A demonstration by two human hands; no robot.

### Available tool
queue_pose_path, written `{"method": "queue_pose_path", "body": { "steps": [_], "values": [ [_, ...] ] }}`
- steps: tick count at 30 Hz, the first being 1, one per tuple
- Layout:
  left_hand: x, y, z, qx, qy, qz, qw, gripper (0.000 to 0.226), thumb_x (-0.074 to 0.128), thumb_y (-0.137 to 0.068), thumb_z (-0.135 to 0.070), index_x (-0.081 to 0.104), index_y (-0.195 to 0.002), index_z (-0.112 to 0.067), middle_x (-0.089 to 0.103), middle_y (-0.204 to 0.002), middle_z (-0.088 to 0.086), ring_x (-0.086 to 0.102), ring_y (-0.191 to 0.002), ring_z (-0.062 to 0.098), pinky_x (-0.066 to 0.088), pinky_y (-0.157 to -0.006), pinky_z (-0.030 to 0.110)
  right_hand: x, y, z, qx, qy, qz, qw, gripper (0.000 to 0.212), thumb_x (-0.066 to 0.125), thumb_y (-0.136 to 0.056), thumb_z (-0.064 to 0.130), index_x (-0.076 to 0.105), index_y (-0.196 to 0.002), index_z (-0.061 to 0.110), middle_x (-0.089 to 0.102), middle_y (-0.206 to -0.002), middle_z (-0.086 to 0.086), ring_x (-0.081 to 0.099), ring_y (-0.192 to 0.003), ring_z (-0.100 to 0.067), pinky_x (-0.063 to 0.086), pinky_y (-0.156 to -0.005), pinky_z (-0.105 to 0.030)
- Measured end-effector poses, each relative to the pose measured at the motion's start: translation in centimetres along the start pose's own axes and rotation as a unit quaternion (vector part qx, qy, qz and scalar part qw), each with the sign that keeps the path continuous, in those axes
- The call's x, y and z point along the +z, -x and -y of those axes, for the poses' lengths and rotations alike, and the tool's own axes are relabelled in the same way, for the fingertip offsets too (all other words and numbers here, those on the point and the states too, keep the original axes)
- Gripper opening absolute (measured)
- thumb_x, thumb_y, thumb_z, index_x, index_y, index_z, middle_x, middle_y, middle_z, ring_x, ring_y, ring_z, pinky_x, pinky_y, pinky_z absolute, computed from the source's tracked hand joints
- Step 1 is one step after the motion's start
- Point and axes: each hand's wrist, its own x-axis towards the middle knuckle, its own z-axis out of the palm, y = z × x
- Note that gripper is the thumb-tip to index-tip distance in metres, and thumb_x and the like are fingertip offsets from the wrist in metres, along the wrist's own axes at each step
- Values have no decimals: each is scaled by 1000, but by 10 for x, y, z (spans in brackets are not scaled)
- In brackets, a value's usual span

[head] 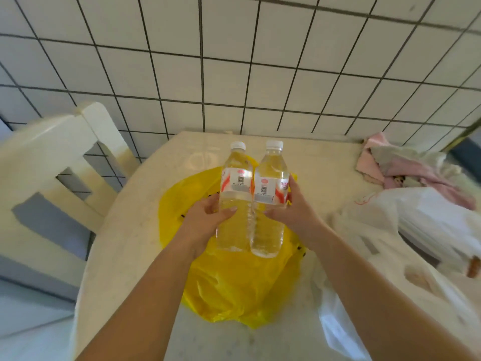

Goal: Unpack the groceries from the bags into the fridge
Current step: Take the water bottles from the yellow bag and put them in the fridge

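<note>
1. The left hand (205, 217) curls around the lower body of a clear plastic water bottle with a white screw cap and a red-and-white label (235, 196), thumb across the front and fingers wrapped behind.
2. The right hand (291, 212) grips a second clear plastic water bottle with the same cap and label (269, 201) the same way, fingers along its right side at the label's edge.
3. Both bottles are held up, side by side and touching, above a crumpled yellow plastic bag (234, 287) that lies flat on a pale round table (125, 256). The fridge is not in view.
4. They look full, so each should feel fairly heavy for one hand; the thin ribbed walls will give a little under a squeeze, and smooth plastic may slip if wet.
5. The firmest hold is likely around the middle, at or just under the label, where the ribs give purchase; the cap end is too narrow to carry by.
6. A white plastic bag (416, 230) with contents I cannot make out sits to the right, with pink-and-grey cloth (406, 165) behind it, and a white wooden chair (52, 157) stands at the left.
</note>
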Motion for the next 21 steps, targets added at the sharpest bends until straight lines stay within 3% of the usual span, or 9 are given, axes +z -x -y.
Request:
{"method": "queue_pose_path", "body": {
  "steps": [2,4,10,15,17,21],
  "values": [
    [0,13,-12,47,-24,18,998,41,70,-79,-8,62,-117,-20,71,-101,-1,68,-88,15,52,-71,29,-2,10,12,-27,14,-6,1000,89,77,-67,-1,32,-140,27,59,-117,2,59,-107,-15,51,-90,-40],
    [-2,26,-23,75,-30,28,996,44,71,-78,-7,61,-117,-23,70,-107,1,66,-98,21,53,-82,37,-4,18,25,-54,7,-10,998,80,77,-68,2,39,-134,27,62,-115,2,61,-103,-12,52,-90,-43],
    [-8,79,-55,150,-56,59,985,50,65,-80,2,56,-124,-20,66,-118,-2,64,-106,18,51,-89,35,-7,47,67,-112,-40,23,993,67,78,-71,12,43,-126,27,60,-117,6,61,-101,-5,54,-74,-22],
    [-11,137,-72,189,-74,-17,979,42,68,-79,-5,59,-113,-29,68,-108,-10,65,-96,4,52,-70,16,-1,81,90,-164,-54,95,980,65,78,-71,9,46,-125,25,63,-112,11,63,-94,4,51,-67,-15],
    [-13,163,-70,195,-80,-67,975,42,68,-81,-9,57,-119,-25,66,-108,-12,65,-87,-3,49,-63,11,4,92,93,-174,-57,131,974,67,79,-69,10,47,-126,25,64,-115,10,63,-97,1,53,-75,-21],
    [-25,221,-53,189,-81,-160,966,45,69,-82,-17,56,-125,-19,66,-111,-5,64,-75,-4,48,-63,13,30,115,93,-180,-60,213,959,72,81,-67,9,47,-128,26,63,-119,7,62,-106,-10,51,-90,-39]
  ]
}}
